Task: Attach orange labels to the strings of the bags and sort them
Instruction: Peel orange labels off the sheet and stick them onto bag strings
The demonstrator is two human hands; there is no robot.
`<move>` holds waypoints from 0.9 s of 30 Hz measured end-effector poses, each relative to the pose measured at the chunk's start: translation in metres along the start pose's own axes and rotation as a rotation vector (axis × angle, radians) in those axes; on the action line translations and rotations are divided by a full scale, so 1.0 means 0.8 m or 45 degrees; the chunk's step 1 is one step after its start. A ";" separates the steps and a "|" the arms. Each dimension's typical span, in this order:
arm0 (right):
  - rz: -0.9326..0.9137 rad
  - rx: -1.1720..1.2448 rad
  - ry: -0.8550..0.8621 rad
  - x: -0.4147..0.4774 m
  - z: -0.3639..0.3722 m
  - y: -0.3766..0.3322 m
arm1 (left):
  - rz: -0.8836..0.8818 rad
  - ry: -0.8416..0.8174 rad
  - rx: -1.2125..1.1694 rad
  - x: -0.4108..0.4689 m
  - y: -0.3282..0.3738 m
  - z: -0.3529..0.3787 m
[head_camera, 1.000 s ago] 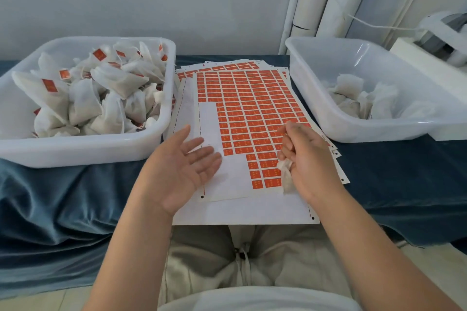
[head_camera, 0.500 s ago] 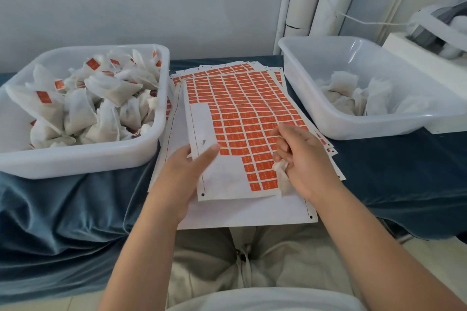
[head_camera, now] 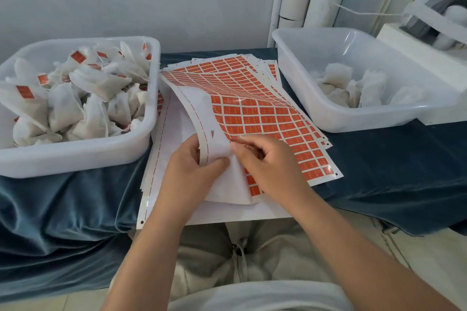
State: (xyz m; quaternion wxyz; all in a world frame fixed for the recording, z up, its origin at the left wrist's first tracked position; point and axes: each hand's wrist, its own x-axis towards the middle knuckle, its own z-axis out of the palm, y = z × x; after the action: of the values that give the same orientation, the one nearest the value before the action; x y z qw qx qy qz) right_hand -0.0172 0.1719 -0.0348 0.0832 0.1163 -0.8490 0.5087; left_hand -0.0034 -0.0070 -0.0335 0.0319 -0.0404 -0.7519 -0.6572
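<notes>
The left hand (head_camera: 192,171) grips the near left edge of the top sheet (head_camera: 197,98), thumb on top and fingers tucked under, so that edge curls up off the pile. Right beside it, the right hand (head_camera: 267,164) rests on the same sheet with its fingers curled, tips at the border where the bare backing meets the orange labels (head_camera: 278,118). I cannot tell whether it has a label pinched. Under both hands lies a stack of sheets (head_camera: 227,214) on a blue cloth (head_camera: 63,209). Out past the left hand stands a white tub (head_camera: 75,156) heaped with tagged bags (head_camera: 96,108). Beyond the right hand sits a clear tub (head_camera: 328,118) holding a few plain bags (head_camera: 353,85).
</notes>
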 end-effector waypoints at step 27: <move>0.389 0.725 0.187 0.004 -0.049 -0.024 | 0.207 0.308 0.580 -0.008 0.003 0.023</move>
State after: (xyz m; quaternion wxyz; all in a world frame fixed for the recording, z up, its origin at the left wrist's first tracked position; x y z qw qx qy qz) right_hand -0.0141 0.1972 0.0003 0.0310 -0.0309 -0.6721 0.7392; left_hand 0.0035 0.0115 -0.0344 0.1824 -0.0135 -0.8654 -0.4666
